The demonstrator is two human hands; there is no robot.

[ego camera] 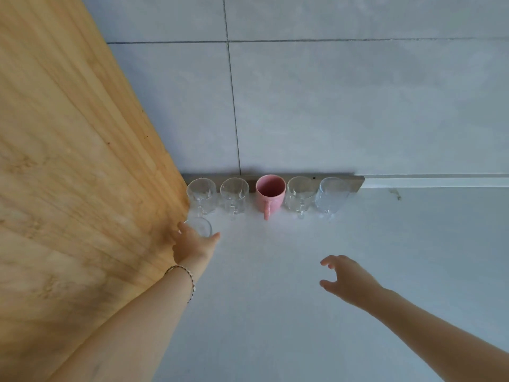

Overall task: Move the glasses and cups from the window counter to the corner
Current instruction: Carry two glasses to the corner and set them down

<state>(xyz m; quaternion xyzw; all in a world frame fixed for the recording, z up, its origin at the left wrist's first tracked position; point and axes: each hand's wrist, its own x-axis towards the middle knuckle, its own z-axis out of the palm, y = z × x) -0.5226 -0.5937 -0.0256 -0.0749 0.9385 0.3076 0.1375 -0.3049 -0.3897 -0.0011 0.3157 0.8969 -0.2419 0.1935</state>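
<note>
— Glasses: how many do you see?

— Five clear, one pink. By the wooden panel (82, 161), your left hand (192, 244) curls round the held glass (200, 226), thumb on one side and fingers on the other. I can't tell whether it touches the counter (275, 326). Behind it a row stands at the wall's foot: first mug (201, 192), second mug (234, 193), pink mug (270, 192), fourth mug (300, 194), fifth mug (332, 194).

— Anything inside?

— All look empty.

— Anything in your way?

— The panel crowds your left hand. Your right hand (347, 279) hovers well apart from the row, its fingers loosely curled, gripping nothing.
</note>
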